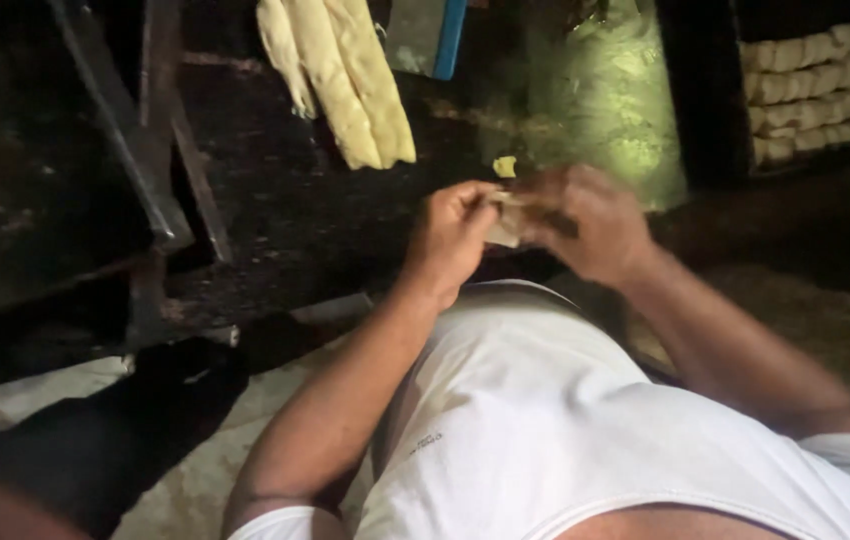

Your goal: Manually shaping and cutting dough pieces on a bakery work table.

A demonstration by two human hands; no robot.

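A small pale piece of dough (505, 222) sits pinched between both my hands, just in front of my white shirt. My left hand (453, 232) has its fingers curled onto the left end of the piece. On the right end my right hand (585, 218) closes over it, blurred by motion. A small yellowish scrap of dough (504, 166) lies on the dark worktop just beyond my fingers.
Long pale dough strips (340, 75) lie on the dark worktop (275, 200) at the back. A shiny greenish plastic sheet (600, 95) is behind my hands. Rows of cut dough blocks (820, 90) are stacked at top right. Dark metal bars (135, 130) cross the left.
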